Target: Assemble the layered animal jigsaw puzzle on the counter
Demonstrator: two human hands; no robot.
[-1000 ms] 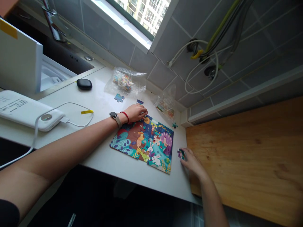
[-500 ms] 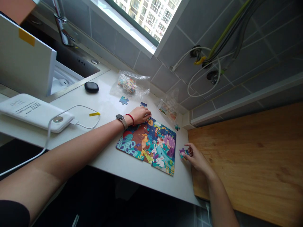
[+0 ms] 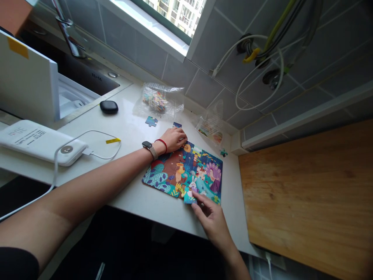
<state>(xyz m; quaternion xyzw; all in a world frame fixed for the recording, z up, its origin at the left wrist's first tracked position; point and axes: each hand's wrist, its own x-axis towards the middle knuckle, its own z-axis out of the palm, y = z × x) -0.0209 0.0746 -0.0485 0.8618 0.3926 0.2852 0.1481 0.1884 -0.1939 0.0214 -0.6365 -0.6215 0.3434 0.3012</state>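
A colourful jigsaw puzzle (image 3: pixel 177 171) with animals lies on the white counter. My right hand (image 3: pixel 214 219) pinches a teal and purple puzzle piece (image 3: pixel 189 196) between thumb and fingers, over the puzzle's near edge. At the far left edge of the puzzle rests my left hand (image 3: pixel 173 139), its fingers bent and pressed together. Whatever is under those fingertips is hidden. Just behind that hand, a dark blue piece (image 3: pixel 177 125) shows, and a blue piece (image 3: pixel 151 121) lies farther left. Another small piece (image 3: pixel 223 153) sits beyond the puzzle's far right corner.
A clear bag of pieces (image 3: pixel 157 100) and another plastic bag (image 3: pixel 211 126) lie along the tiled wall. At left are a black case (image 3: pixel 108 107), a white power bank (image 3: pixel 40 142) with a cable, and a sink (image 3: pixel 99 79). A wooden board (image 3: pixel 305 190) stands right.
My right hand has moved left with its puzzle piece, from beside the puzzle to over its near edge. My left hand stays at about the same spot.
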